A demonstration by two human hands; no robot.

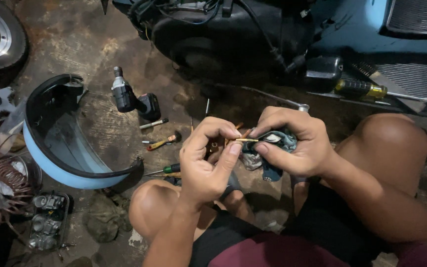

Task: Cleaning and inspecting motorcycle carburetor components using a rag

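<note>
A thin brass rod [245,140] is pinched at its near end between thumb and forefinger of the left hand [206,158], held level above the floor [100,123], between the knees. Its far end is gripped by the right hand [292,143], which is also closed around a crumpled blue-grey rag [277,143]. Rod and rag are touching.

On the floor just beyond the left hand: a small red-handled screwdriver [163,142], a pen-like tool [153,123], and a green-handled screwdriver [166,169] near the left knee. Farther off, a black cordless driver [132,99] is lying on its side.

Toward the left edge of the floor, a curved light-blue body panel [70,173] is seen with its black inside facing up. Below it a carburettor [48,220] is set in a tray, a coil of copper wire [3,180] beside it. A tyre [6,34] is in the far left corner.

A black-and-blue scooter [273,29] is parked along the far edge; a yellow-handled screwdriver [362,89] is resting on its footboard.
</note>
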